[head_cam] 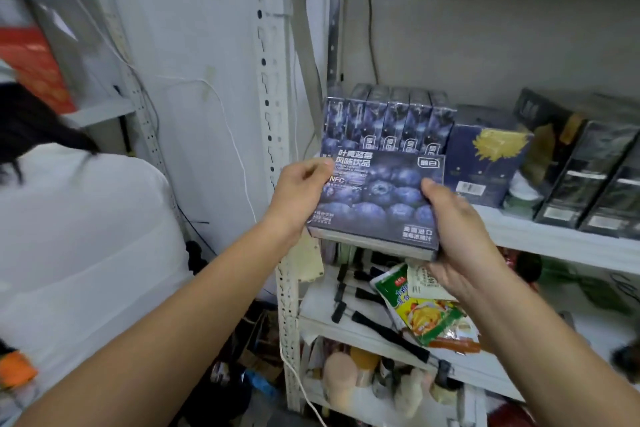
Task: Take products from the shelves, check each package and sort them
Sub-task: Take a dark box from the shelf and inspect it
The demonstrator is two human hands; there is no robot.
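**Blueberry drink box [377,198] held in both hands at the shelf**

The white metal shelving unit [554,243] fills the right side. To the left stands a person in a white shirt [86,236], partly out of view. On the middle shelf, a row of matching blueberry boxes [388,121] stands upright beside a dark blue box with a gold flower [485,156] and several black boxes [588,177]. The blueberry drink box is in the air just in front of that row, its printed face towards the camera. The left hand [298,191] grips its upper left edge, fingers curled behind and thumb across the front. The right hand [460,239] grips the lower right corner, thumb on the front. A green and yellow snack pouch [433,315] lies on the shelf below, just under the right hand; contact cannot be told.
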